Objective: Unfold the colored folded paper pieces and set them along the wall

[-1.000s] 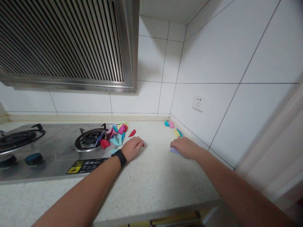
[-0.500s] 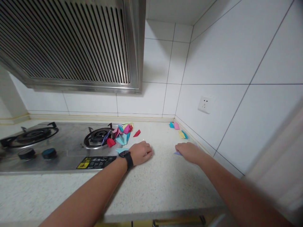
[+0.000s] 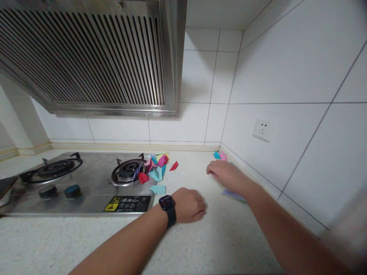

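Observation:
My left hand (image 3: 190,205), with a black smartwatch (image 3: 168,206) on its wrist, rests on the counter in a loose fist; no paper shows in it. My right hand (image 3: 228,173) hovers over the counter by the right wall, its fingers bent down and together, with nothing visible in them. Under its wrist lies a purple folded paper (image 3: 233,195), partly covered. A red folded paper (image 3: 174,165) lies alone left of the right hand. A light-blue folded paper (image 3: 158,189) is at the stove's edge, behind the watch. Several coloured folded papers (image 3: 156,173) are heaped beside the right burner.
The steel gas stove (image 3: 91,194) fills the left side, its right burner (image 3: 129,170) touching the paper heap. A range hood (image 3: 114,110) hangs above. Blue and pink folded papers (image 3: 223,156) sit in the back corner. A socket (image 3: 264,130) is on the right wall.
My right hand has moved away from the purple paper, leftward and farther back. My left hand has shifted right and nearer to me. The view has turned slightly left.

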The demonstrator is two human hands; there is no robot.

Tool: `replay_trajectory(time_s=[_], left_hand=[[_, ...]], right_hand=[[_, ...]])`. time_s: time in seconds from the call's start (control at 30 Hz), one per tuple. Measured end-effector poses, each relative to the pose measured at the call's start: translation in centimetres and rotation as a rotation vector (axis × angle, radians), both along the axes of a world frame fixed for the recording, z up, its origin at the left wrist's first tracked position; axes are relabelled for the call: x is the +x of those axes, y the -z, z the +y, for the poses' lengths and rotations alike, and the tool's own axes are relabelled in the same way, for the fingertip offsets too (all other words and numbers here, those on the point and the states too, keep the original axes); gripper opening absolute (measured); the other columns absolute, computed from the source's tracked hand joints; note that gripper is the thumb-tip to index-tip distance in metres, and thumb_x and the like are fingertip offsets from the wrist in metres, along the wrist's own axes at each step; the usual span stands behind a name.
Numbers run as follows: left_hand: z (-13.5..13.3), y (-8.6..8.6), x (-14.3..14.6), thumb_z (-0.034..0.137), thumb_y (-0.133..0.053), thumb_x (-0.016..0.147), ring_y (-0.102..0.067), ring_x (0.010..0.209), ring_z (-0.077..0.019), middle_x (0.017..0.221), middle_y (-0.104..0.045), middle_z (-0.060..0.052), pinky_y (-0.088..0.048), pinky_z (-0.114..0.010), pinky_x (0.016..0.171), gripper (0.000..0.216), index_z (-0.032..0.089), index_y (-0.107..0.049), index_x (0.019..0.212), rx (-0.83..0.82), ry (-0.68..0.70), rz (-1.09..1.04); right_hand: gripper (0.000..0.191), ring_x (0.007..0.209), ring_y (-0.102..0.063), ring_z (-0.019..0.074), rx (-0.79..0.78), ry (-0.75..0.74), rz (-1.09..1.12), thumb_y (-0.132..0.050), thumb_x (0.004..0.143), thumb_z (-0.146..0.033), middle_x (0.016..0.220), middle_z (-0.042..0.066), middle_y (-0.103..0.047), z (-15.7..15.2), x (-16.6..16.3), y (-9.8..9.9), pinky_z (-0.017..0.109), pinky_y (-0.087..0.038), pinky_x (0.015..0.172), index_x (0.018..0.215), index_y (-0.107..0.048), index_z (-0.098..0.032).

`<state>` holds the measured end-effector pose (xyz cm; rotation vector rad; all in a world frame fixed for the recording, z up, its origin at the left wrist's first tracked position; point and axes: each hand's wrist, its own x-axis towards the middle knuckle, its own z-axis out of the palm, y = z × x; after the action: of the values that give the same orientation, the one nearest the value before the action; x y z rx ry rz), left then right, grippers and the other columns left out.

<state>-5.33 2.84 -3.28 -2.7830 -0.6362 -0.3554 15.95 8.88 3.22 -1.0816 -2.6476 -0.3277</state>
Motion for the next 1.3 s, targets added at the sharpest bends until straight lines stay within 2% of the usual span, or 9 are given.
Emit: replay_trajectory(time_s=[0.07,0.17,0.33,0.43,0.5,0.57,0.73,0.93,1.3], left_hand=[[0.1,-0.2,-0.3,0.036,-0.042,0.091,-0.059,0.072,-0.0182,0.075,-0.064,-0.003,-0.043,-0.03,0.058,0.026,0.02,-0.058,0.078,0.009,-0.009,0.011],[0.9,-0.8,-1.6,0.036,-0.045,0.09,-0.06,0.072,-0.0191,0.075,-0.064,-0.005,-0.043,-0.03,0.058,0.026,0.019,-0.06,0.077,0.002,-0.081,0.018],[3.6,-3.0,-7.1,0.032,-0.05,0.087,-0.06,0.085,-0.0238,0.083,-0.066,-0.008,-0.045,-0.033,0.068,0.019,0.019,-0.064,0.084,-0.034,-0.382,-0.045],[5.0,-3.8,-11.0,0.035,-0.057,0.083,-0.06,0.093,-0.0244,0.097,-0.067,-0.008,-0.044,-0.035,0.079,0.024,0.022,-0.063,0.103,-0.118,-0.535,-0.104],[5.6,-3.7,-12.8,0.043,-0.069,0.072,-0.062,0.092,-0.0247,0.101,-0.067,-0.007,-0.044,-0.032,0.076,0.054,0.023,-0.056,0.12,-0.252,-0.61,-0.096],[6.0,-3.3,-13.6,0.048,-0.075,0.063,-0.063,0.088,-0.024,0.102,-0.067,-0.006,-0.045,-0.03,0.073,0.064,0.022,-0.057,0.119,-0.377,-0.62,-0.055],[6.3,-2.0,-12.7,0.045,-0.077,0.057,-0.063,0.089,-0.0251,0.1,-0.068,-0.006,-0.046,-0.03,0.074,0.06,0.022,-0.064,0.111,-0.493,-0.605,0.086],[5.3,-1.6,-10.5,0.04,-0.065,0.067,-0.063,0.092,-0.0313,0.098,-0.068,-0.01,-0.047,-0.038,0.074,0.04,0.023,-0.067,0.103,-0.288,-0.71,0.202],[3.2,-2.0,-5.0,0.036,-0.055,0.084,-0.058,0.093,-0.026,0.1,-0.061,-0.009,-0.046,-0.036,0.074,0.029,0.021,-0.059,0.109,-0.018,-0.485,-0.174]], right_hand=[[0.02,0.088,-0.054,0.018,0.003,-0.082,0.158,-0.05,0.082,-0.006,0.091,0.004,-0.063,0.3,-2.9,0.3,0.03,-0.037,0.079,0.088,-0.062,-0.02],[0.021,0.088,-0.054,0.0173,-0.013,-0.115,0.288,-0.049,0.08,-0.004,0.09,0.004,-0.062,1.2,-5.9,3.3,0.03,-0.039,0.079,0.088,-0.061,-0.019],[0.021,0.087,-0.055,0.0172,-0.166,-0.144,0.292,-0.052,0.079,-0.005,0.089,0.004,-0.063,2.6,-6.0,8.7,0.03,-0.041,0.079,0.09,-0.063,-0.019],[0.023,0.085,-0.055,0.016,-0.217,-0.129,0.402,-0.052,0.079,-0.004,0.089,0.003,-0.063,2.8,-4.8,9.1,0.029,-0.042,0.079,0.092,-0.063,-0.019],[0.022,0.084,-0.055,0.0154,-0.229,-0.129,0.452,-0.052,0.08,-0.006,0.089,0.003,-0.063,2.7,-4.2,8.6,0.028,-0.042,0.078,0.092,-0.063,-0.02],[0.02,0.082,-0.055,0.0152,-0.234,-0.128,0.477,-0.051,0.081,-0.008,0.088,0.003,-0.062,2.6,-3.7,8.1,0.028,-0.042,0.076,0.091,-0.063,-0.02],[0.018,0.077,-0.055,0.0144,-0.251,-0.116,0.513,-0.051,0.082,-0.01,0.087,0.002,-0.062,2.4,-3.3,7.8,0.027,-0.041,0.073,0.09,-0.064,-0.02],[0.02,0.075,-0.054,0.0132,-0.284,-0.131,0.494,-0.052,0.08,-0.009,0.087,0.002,-0.062,2.2,-3.4,7.7,0.025,-0.041,0.071,0.09,-0.065,-0.02],[0.016,0.067,-0.052,0.0126,-0.463,-0.088,0.674,-0.052,0.086,-0.024,0.079,0.0,-0.062,2.1,-4.6,8.4,0.025,-0.039,0.062,0.097,-0.063,-0.02]])
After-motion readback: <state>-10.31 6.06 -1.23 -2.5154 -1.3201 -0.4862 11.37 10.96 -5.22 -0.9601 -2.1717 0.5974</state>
